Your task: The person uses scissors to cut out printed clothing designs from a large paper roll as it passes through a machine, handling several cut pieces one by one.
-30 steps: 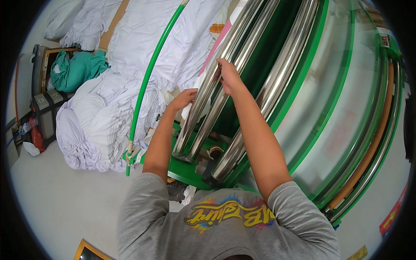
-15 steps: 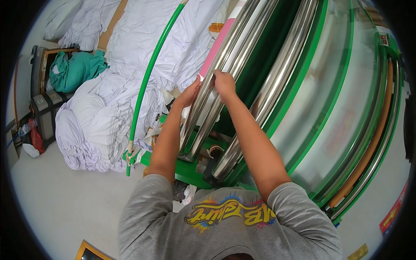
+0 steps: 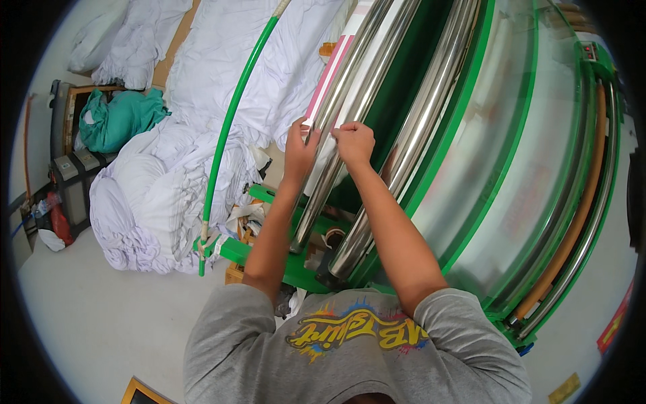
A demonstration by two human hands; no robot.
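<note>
A pink-and-white striped sheet (image 3: 329, 71) runs up along two parallel polished steel rollers (image 3: 363, 87) on a green-framed machine. My left hand (image 3: 302, 145) grips the sheet at the left roller, its fingers bent. Just right of it, my right hand (image 3: 352, 143) is closed in a pinch on the white part of the sheet between the rollers, thumb and index fingertip together. A thicker steel roller (image 3: 422, 121) lies further right beside a dark green strip (image 3: 397, 81).
Piled white fabric (image 3: 155, 209) lies left, behind a thin green curved tube (image 3: 239, 87). A teal bundle (image 3: 121, 121) sits far left. Right are clear machine covers (image 3: 511, 161) with a brown roller (image 3: 572, 222) and a small control box (image 3: 589, 52). A wooden-framed item (image 3: 141, 394) lies at bottom.
My left hand has risen along the left roller. My right hand has come down from higher up, beside the left one. Pink stripes now show on the sheet.
</note>
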